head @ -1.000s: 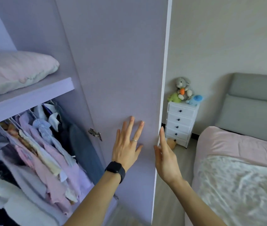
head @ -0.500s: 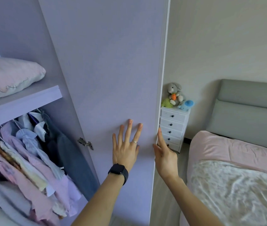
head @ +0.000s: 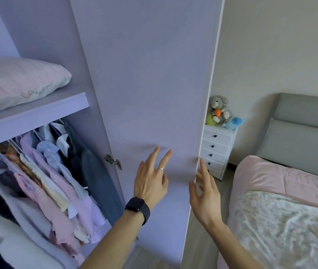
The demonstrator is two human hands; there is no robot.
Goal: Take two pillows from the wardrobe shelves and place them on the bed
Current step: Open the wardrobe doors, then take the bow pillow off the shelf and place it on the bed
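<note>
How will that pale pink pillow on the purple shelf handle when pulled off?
The pale pink pillow looks puffy with a drooping corner, so probably soft, floppy and light. It lies flat on the purple shelf, so it should slide, not roll.

A pink pillow (head: 16,82) lies on a lilac wardrobe shelf (head: 37,115), its corner near the shelf's front edge. Across the room, a bed (head: 305,136) carries a pink cover (head: 282,177) with a white lacy throw (head: 290,230) spread over it. Stuffed toys (head: 220,111) sit atop a white chest of drawers (head: 217,150) standing on the wood floor (head: 199,249).
</note>
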